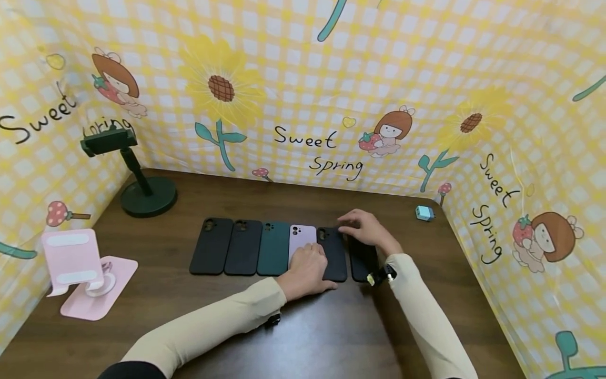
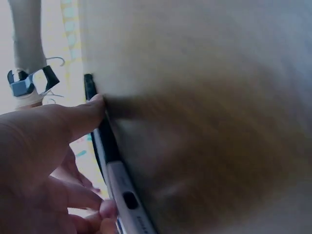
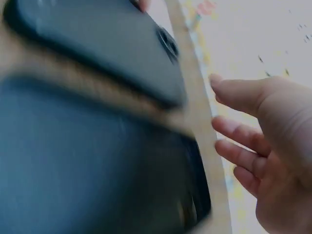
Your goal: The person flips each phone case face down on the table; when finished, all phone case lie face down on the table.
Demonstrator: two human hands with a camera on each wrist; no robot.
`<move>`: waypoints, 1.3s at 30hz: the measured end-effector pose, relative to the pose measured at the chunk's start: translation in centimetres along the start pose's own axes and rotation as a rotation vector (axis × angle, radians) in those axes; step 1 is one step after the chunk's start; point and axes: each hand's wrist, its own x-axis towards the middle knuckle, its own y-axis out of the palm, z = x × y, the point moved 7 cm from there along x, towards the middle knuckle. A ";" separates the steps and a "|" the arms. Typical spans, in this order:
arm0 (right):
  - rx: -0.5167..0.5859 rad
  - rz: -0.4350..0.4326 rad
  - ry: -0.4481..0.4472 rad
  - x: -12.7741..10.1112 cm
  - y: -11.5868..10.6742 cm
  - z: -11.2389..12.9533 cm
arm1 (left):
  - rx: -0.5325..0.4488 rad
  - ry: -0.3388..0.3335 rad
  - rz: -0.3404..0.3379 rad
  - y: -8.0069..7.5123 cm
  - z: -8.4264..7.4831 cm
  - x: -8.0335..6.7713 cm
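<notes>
Several phone cases lie in a row, backs up with camera cutouts at the far end. My left hand (image 1: 307, 266) rests over the lilac phone case (image 1: 297, 237), its thumb at the near edge of the black phone case (image 1: 334, 260) beside it. In the left wrist view its thumb (image 2: 87, 117) and fingertips touch the cases' edges. My right hand (image 1: 366, 229) is over the far end of the rightmost black phone case (image 1: 361, 260), partly hiding it. Its fingers are loosely spread with nothing between them in the right wrist view. A narrow gap separates that case from the row.
Left of the lilac case lie a green phone case (image 1: 273, 251) and two dark ones. A pink phone stand (image 1: 97, 273) and a dark green stand (image 1: 148, 197) are on the left. A light blue charger plug (image 1: 424, 213) sits at the back right. Patterned cloth walls surround the table.
</notes>
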 end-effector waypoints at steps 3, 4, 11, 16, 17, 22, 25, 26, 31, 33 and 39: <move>0.004 -0.046 0.121 -2.0 -2.2 -2.9 | -0.039 0.077 -0.049 -0.9 -0.9 -0.1; 0.017 -0.040 0.165 -2.7 -2.6 -3.9 | -0.059 0.113 -0.072 -1.2 -1.4 -0.1; 0.139 0.004 0.282 -6.0 -2.3 -8.3 | -0.112 0.332 -0.131 -2.0 -5.9 0.6; 0.154 -0.032 0.316 -5.5 -1.6 -8.4 | -0.097 0.343 -0.100 -0.9 -7.3 2.1; 0.154 -0.032 0.322 -5.2 -1.5 -8.3 | -0.097 0.345 -0.109 -0.9 -7.4 2.3; 0.189 -0.033 0.324 -4.6 -1.9 -7.2 | -0.099 0.388 -0.202 -1.5 -7.5 2.5; 0.283 -0.004 0.326 -4.7 -2.4 -7.2 | -0.140 0.417 -0.212 -1.8 -7.4 2.3; 0.331 0.006 0.328 -4.7 -2.5 -7.2 | -0.166 0.423 -0.207 -1.9 -7.3 2.2; 0.723 0.059 0.303 -4.6 -2.4 -7.4 | -0.318 0.430 -0.208 -2.6 -6.6 1.5; 0.930 0.105 0.263 -4.6 -2.0 -7.1 | -0.388 0.434 -0.225 -3.0 -6.3 1.2; 1.265 0.278 0.057 -5.0 -0.7 -5.2 | -0.547 0.484 -0.306 -3.5 -5.7 0.3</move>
